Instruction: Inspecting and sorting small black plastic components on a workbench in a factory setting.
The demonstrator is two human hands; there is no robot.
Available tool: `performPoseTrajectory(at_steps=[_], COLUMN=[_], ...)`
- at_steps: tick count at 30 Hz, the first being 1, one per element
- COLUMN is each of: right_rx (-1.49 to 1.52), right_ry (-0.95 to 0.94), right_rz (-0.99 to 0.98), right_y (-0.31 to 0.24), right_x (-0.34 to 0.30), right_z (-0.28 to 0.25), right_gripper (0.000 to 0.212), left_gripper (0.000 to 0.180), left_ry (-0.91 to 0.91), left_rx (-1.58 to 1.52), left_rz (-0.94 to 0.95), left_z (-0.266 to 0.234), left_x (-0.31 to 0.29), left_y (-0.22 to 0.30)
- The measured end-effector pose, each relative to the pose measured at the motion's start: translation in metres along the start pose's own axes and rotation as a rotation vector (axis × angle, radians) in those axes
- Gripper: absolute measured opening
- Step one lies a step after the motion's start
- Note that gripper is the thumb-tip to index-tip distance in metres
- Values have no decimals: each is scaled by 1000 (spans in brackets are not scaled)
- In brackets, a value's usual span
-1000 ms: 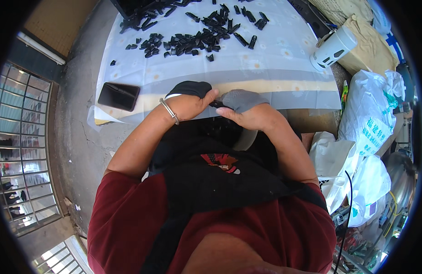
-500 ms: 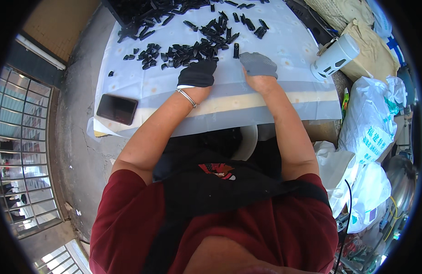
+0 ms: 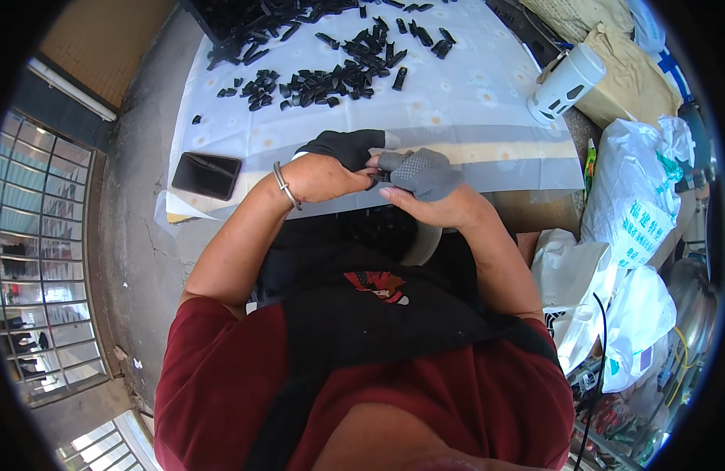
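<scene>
Black piece [image 3: 381,177] sits pinched between left hand [image 3: 331,166] and right hand [image 3: 425,179] by the near edge of the desk [image 3: 496,74]; should fingers loosen, it might drop into the pale-rimmed tub [image 3: 424,246] below

The pieces [image 3: 331,82] are black, the tablecloth [image 3: 465,78] white with flowers, the right glove [image 3: 427,174] dotted grey.

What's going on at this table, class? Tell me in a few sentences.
A person's left hand and right hand, both partly gloved, meet over the table's near edge, holding a small black part, mostly hidden, between them. Beyond, loose black pieces lie scattered on a flowered cloth. A phone lies at the left; a white tumbler is at the right.
</scene>
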State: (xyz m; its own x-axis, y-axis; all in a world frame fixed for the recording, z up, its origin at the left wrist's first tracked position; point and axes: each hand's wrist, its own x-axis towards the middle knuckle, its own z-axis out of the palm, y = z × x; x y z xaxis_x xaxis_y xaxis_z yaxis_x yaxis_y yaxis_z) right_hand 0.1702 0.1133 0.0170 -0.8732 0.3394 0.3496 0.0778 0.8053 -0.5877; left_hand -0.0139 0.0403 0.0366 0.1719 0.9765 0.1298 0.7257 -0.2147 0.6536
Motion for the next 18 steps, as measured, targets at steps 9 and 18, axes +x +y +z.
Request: performPoseTrajectory(at_steps=[9, 18], right_rx=[-51, -212], right_ry=[1, 388], right_rz=[95, 5], right_y=[-28, -28], right_x=[-2, -4], right_z=[4, 16], right_gripper=[29, 22], left_gripper=[36, 39], left_ry=[-48, 261], left_rx=[-123, -546], left_rz=[-151, -412], left_z=[13, 22], left_x=[-25, -36], left_y=[1, 15])
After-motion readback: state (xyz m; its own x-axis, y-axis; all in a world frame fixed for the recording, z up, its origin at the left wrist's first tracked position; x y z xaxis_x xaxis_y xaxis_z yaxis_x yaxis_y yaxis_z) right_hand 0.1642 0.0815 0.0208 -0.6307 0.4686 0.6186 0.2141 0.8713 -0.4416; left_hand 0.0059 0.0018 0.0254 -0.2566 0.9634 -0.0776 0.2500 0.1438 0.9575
